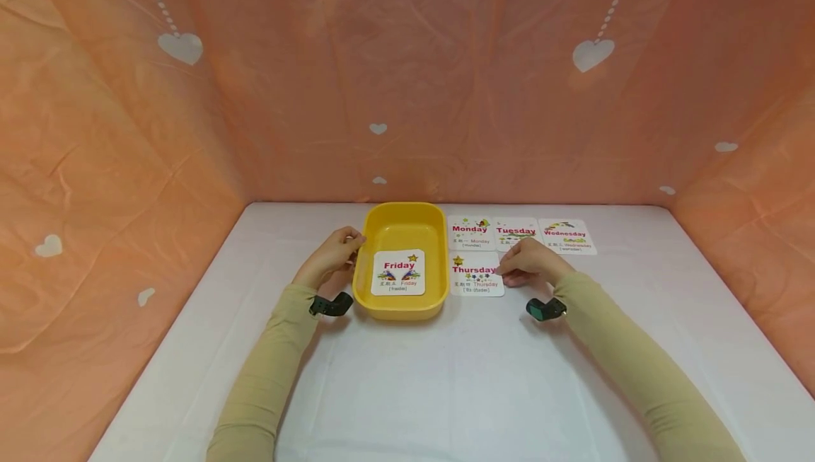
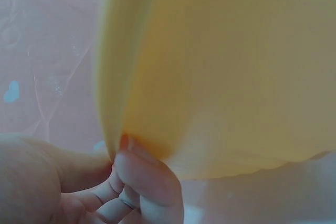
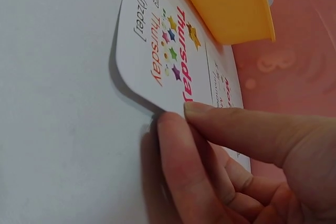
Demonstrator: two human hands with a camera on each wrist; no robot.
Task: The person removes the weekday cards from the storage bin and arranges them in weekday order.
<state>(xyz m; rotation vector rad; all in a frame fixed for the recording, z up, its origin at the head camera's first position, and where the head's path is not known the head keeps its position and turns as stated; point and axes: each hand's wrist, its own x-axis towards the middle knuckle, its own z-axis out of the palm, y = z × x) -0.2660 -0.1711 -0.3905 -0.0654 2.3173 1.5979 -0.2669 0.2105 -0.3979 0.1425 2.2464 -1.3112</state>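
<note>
My left hand [image 1: 331, 257] pinches the left rim of a yellow plastic tray [image 1: 439, 250] between thumb and index finger, as the left wrist view shows close up. Inside the tray lies a white "Friday" card [image 1: 398, 285] with a star and colourful drawings. With thumb and index finger my right hand [image 3: 236, 156] pinches the right edge of the "Thursday" card [image 3: 157, 61]. That card is just right of the tray, and its near edge casts a thin shadow on the white table in the right wrist view.
Behind the Thursday card, a row holds the "Monday" card [image 1: 470, 234], the "Tuesday" card [image 1: 514, 223], partly covered by my right hand, and the "Wednesday" card [image 1: 567, 239]. Orange cloth [image 1: 407, 80] with white hearts surrounds the white table [image 1: 446, 391] at the back and sides.
</note>
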